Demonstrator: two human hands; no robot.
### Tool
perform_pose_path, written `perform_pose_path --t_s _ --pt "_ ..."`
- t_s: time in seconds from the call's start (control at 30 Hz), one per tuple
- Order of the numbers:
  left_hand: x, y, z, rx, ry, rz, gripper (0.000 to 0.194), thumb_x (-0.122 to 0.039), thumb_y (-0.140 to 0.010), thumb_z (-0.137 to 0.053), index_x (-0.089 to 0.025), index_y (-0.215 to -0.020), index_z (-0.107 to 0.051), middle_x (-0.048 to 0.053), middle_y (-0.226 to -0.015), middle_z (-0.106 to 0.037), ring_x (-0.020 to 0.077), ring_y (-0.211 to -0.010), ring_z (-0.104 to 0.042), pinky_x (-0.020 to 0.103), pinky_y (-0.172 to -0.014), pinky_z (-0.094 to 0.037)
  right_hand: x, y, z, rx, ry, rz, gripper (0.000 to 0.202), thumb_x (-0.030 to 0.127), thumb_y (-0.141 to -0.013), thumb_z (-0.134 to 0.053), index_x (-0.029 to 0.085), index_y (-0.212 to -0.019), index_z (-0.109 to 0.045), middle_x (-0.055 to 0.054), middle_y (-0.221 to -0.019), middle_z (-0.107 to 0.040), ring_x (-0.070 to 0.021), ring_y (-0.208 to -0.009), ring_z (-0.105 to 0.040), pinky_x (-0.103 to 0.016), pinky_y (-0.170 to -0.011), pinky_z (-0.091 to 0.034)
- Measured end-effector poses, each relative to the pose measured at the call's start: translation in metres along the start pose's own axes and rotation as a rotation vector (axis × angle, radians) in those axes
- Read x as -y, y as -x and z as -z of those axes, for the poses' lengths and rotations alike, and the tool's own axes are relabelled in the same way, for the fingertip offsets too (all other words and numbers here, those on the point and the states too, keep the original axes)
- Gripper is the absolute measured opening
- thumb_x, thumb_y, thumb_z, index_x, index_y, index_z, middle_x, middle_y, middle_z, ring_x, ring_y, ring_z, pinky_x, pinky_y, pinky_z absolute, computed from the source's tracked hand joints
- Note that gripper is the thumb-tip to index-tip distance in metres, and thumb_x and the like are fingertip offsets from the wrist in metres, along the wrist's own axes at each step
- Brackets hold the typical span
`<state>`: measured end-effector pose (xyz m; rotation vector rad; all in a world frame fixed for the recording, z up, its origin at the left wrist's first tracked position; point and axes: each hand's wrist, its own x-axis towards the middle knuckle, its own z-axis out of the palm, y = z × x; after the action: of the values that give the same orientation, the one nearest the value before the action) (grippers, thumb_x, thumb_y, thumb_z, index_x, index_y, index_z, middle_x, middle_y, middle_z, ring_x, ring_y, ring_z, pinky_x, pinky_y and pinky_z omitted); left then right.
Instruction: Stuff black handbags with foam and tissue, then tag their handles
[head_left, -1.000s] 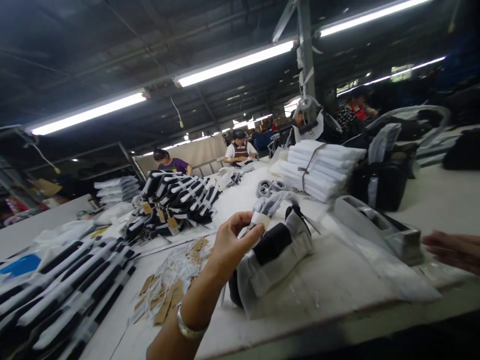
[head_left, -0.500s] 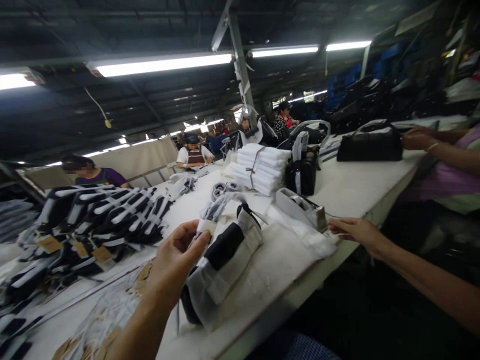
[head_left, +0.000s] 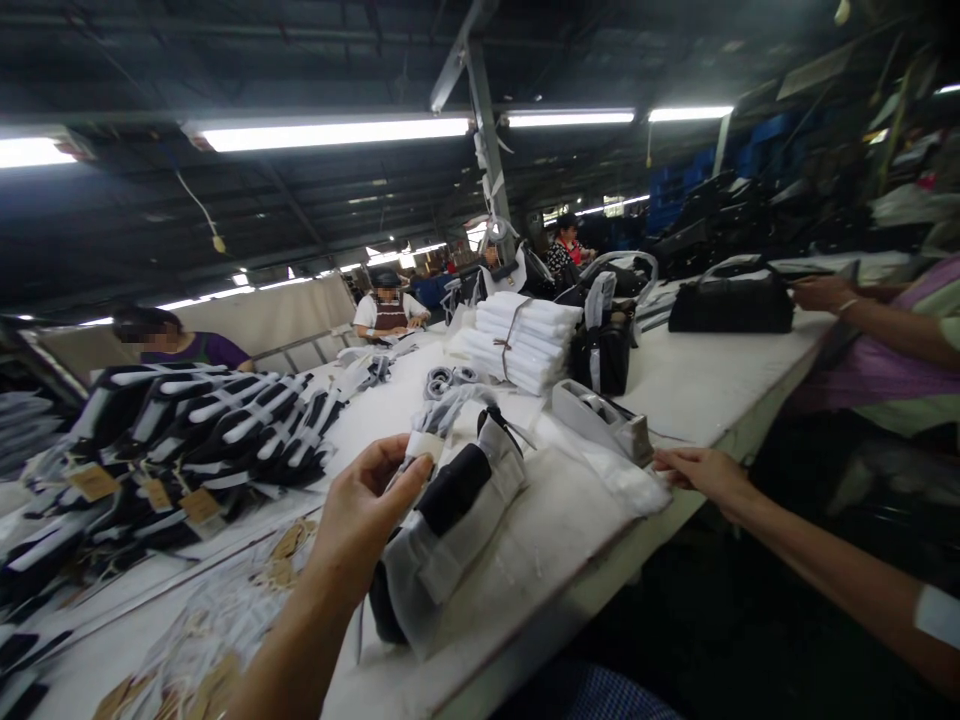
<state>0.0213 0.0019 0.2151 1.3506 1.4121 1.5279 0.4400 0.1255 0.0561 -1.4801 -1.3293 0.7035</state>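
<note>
A black bag partly wrapped in white paper (head_left: 469,530) lies on the white table (head_left: 517,630). My left hand (head_left: 386,485) pinches a pale, wrapped strip at the bag's upper left side. Further right, my right hand (head_left: 694,475) has its fingers pressed together at the table's edge, beside a small grey-beige item (head_left: 637,438); what it grips is too small to make out. A sheet of thin white wrapping (head_left: 600,465) lies between the bag and my right hand.
Tied white bundles (head_left: 517,340) and a small black bag (head_left: 604,350) stand behind. Black and white straps (head_left: 225,420) with tags are piled left. At the right, another person's hands (head_left: 821,293) touch a black handbag (head_left: 731,300). Other people sit farther back.
My left hand has moved slightly right with the pale strip still pinched. My right hand has barely shifted, with more of its forearm showing. The view has tilted slightly.
</note>
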Motion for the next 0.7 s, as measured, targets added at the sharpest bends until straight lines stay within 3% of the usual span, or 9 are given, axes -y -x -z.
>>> perform_pose_path --t_s 0.1,0.2,0.37,0.53,0.6,0.7 --pt "0.001 0.0 0.0 0.007 0.006 0.003 0.055 -0.051 -0.063 -0.086 -0.016 -0.103 -0.071 0.004 -0.089 -0.074 0.0146 -0.074 -0.064 0.021 -0.063 -0.046 0.0 0.011 0.003 0.049 0.043 -0.022 0.035 0.05 -0.079 -0.066 0.018 -0.077 -0.081 -0.012 -0.077 -0.077 -0.0237 -0.065 -0.069 -0.033 -0.062 -0.054" --pt "0.003 -0.001 0.0 0.014 0.014 -0.006 0.054 -0.05 -0.065 -0.085 -0.016 -0.104 -0.071 0.005 -0.091 -0.074 0.0144 -0.074 -0.064 0.02 -0.064 -0.046 0.022 0.027 0.002 0.046 0.122 0.129 0.04 0.055 -0.081 -0.064 0.02 -0.089 -0.081 -0.007 -0.075 -0.076 -0.0241 -0.071 -0.07 -0.034 -0.071 -0.056" --pt "0.007 -0.005 -0.002 0.037 -0.018 -0.027 0.049 -0.048 -0.07 -0.082 -0.016 -0.105 -0.07 0.006 -0.092 -0.074 0.0149 -0.077 -0.065 0.022 -0.067 -0.047 0.102 0.057 -0.023 0.189 -0.043 0.559 0.028 0.046 -0.088 -0.065 0.023 -0.092 -0.08 -0.006 -0.088 -0.078 -0.0197 -0.07 -0.071 -0.032 -0.075 -0.059" --pt "0.008 -0.001 -0.006 0.034 -0.098 -0.122 0.037 -0.042 -0.076 -0.077 -0.015 -0.099 -0.07 0.007 -0.091 -0.073 0.0174 -0.082 -0.066 0.025 -0.073 -0.049 0.181 0.081 -0.068 0.468 -0.313 0.86 0.013 0.027 -0.088 -0.069 0.027 -0.097 -0.079 -0.003 -0.087 -0.077 -0.0162 -0.07 -0.072 -0.025 -0.068 -0.059" --pt "0.008 0.0 -0.008 0.024 -0.132 -0.164 0.031 -0.038 -0.077 -0.075 -0.015 -0.097 -0.07 0.007 -0.092 -0.073 0.0184 -0.084 -0.066 0.027 -0.077 -0.049 0.203 0.089 -0.089 0.589 -0.396 0.865 0.013 0.028 -0.089 -0.068 0.026 -0.097 -0.078 -0.004 -0.087 -0.077 -0.0162 -0.07 -0.071 -0.025 -0.066 -0.058" --pt "0.009 0.001 -0.008 0.002 -0.176 -0.218 0.025 -0.033 -0.079 -0.073 -0.016 -0.096 -0.069 0.007 -0.093 -0.073 0.0196 -0.087 -0.066 0.029 -0.081 -0.05 0.224 0.098 -0.12 0.672 -0.482 0.714 0.018 0.036 -0.089 -0.067 0.021 -0.09 -0.078 -0.005 -0.08 -0.075 -0.0152 -0.065 -0.069 -0.023 -0.061 -0.056"
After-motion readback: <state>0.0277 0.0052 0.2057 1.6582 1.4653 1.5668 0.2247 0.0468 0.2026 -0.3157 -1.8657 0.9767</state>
